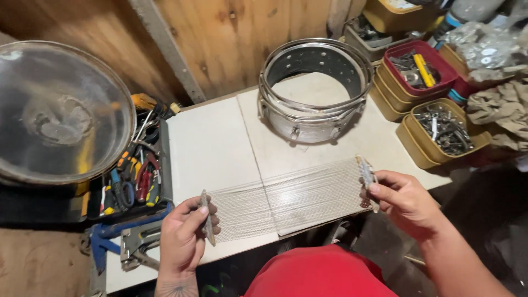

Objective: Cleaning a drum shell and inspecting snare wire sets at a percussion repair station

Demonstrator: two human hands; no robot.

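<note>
Snare drum shell [314, 91] sat empty at 12 o'clock on the white bench top [214, 143]. Snare wire set [286, 199] hung stretched between both hands near the bench's 6 o'clock edge, strands bright, parallel, evenly fanned (no kinks visible). Left hand [184, 236] pinched one end plate, right hand [404, 201] pinched the other. Best kept taut and level, no twisting.

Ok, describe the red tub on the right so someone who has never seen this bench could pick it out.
Start from the round metal drum shell at the back of the pale worktop and look right to the cluster of plastic tubs. The red rectangular tub sits nested on tan ones. It alone is red, and holds a yellow-handled tool among metal parts.
</note>
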